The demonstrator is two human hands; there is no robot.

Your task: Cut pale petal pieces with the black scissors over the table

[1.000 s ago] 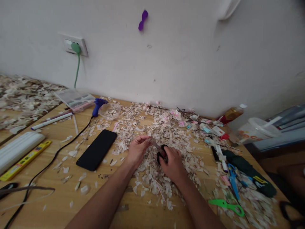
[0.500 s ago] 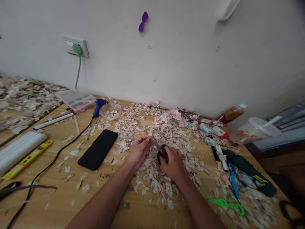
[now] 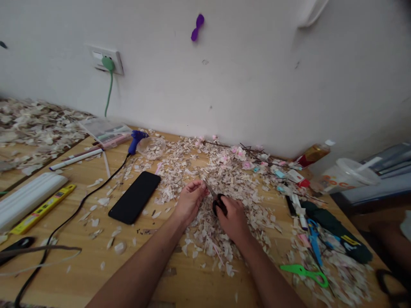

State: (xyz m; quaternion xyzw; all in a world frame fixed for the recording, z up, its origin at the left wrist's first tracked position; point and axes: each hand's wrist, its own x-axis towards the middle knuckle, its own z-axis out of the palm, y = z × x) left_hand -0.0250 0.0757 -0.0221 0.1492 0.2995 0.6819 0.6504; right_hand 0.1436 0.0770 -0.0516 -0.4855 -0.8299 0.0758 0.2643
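Note:
Black-handled scissors (image 3: 219,204) are gripped in my right hand (image 3: 236,217), their blades pointing up and left toward my left fingertips. My left hand (image 3: 191,200) is closed in a pinch beside the blade tips. Whatever sits between its thumb and forefinger is too small to make out. Beneath both hands spreads a heap of pale, thin petal-like flakes (image 3: 215,244). Behind them, along the wall, lie thin brown branches with pink and white blossoms (image 3: 239,153).
A black phone (image 3: 135,197) lies left of my hands, near a blue glue gun (image 3: 136,141) with its black cord. Green scissors (image 3: 303,273) and blue scissors (image 3: 314,243) lie on the right. A bottle (image 3: 313,154) and lidded plastic cup (image 3: 345,175) stand at the back right.
The scissors' handle loops have come closer together in my right hand. Both hands stay in nearly the same place, and the view has shifted slightly.

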